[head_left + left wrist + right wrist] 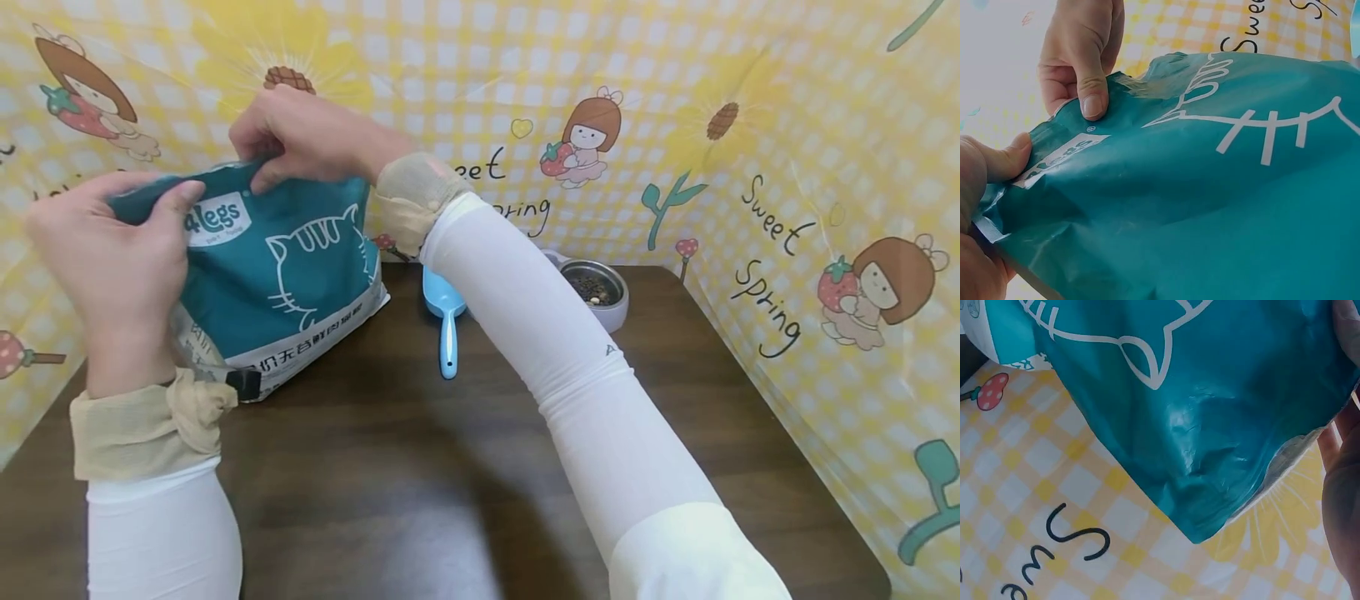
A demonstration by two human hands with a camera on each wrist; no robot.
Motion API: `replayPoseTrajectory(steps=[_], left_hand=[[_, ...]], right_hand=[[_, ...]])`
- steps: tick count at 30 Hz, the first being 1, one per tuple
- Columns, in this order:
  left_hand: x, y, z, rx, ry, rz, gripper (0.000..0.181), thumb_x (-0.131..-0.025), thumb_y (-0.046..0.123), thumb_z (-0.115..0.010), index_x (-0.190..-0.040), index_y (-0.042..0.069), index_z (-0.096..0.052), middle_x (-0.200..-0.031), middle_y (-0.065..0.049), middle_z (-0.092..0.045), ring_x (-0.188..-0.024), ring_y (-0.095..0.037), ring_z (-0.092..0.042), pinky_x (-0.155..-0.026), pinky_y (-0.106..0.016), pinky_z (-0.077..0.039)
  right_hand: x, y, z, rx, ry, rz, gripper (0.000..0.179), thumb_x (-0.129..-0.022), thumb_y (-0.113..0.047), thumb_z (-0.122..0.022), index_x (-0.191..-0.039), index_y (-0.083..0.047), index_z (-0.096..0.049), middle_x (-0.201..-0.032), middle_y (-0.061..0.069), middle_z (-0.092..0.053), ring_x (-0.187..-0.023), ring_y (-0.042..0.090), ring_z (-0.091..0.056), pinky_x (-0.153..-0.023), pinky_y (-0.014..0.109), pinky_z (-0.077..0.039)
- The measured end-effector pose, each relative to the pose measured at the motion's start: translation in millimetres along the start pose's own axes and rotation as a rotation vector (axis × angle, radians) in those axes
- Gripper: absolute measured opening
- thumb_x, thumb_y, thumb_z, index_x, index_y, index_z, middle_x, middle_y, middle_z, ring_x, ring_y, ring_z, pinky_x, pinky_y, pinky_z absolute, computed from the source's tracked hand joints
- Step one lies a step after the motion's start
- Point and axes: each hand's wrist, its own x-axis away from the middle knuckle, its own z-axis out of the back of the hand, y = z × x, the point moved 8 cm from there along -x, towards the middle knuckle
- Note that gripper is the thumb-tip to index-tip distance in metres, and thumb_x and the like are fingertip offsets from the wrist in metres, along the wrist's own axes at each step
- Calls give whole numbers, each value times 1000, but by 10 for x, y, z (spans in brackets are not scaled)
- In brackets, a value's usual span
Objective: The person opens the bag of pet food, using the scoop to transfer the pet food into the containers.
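Observation:
A teal and white cat food bag [300, 275] with a white cat outline stands tilted at the left of the table. My left hand [120, 250] pinches the left part of its top edge, thumb on the printed front. Farther along the same edge, my right hand [307, 133] grips the bag between thumb and fingers. Both thumbs press the teal front [1147, 187] in the left wrist view. The right wrist view shows the bag's top corner [1197, 519] hanging free beside the right hand [1344, 487], which is partly cut off.
A light blue scoop [447, 325] lies on the dark wooden table [360, 475], partly behind my right forearm. Beyond that forearm stands a pale pet bowl [611, 312] with brown kibble in its metal dish. A yellow checked cloth [480, 75] hangs behind the table.

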Motion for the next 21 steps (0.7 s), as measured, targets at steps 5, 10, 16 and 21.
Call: replayPoseTrajectory(steps=[5, 10, 16, 21], left_hand=[[1, 14, 15, 7, 16, -8, 37, -92, 39, -87, -109, 6, -87, -73, 47, -56, -79, 25, -57, -77, -8, -47], [7, 9, -14, 5, 2, -6, 35, -91, 41, -88, -109, 10, -88, -87, 28, -78, -82, 21, -63, -77, -8, -48], [3, 39, -46, -3, -7, -14, 34, -92, 41, -87, -109, 11, -88, -102, 12, -85, -83, 20, -64, -78, -8, -50], [16, 36, -46, -15, -8, 17, 34, -92, 38, -88, -110, 10, -88, -100, 13, -85, -84, 19, -64, -79, -8, -50]], right_hand=[[5, 31, 13, -27, -23, -52, 15, -100, -32, -78, -110, -21, -82, -109, -9, -78, -97, 2, -64, -98, 17, -52], [82, 113, 14, -8, -16, -66, 10, -101, -32, -78, -99, -22, -77, -98, -11, -71, -93, 4, -60, -92, 17, -48], [86, 163, 54, -26, 18, -55, 12, -99, -31, -80, -102, -20, -82, -101, -8, -76, -94, 3, -64, -94, 16, -52], [89, 184, 47, -19, -9, -67, 20, -98, -33, -81, -112, -19, -85, -111, -4, -82, -96, 3, -68, -98, 18, -56]])
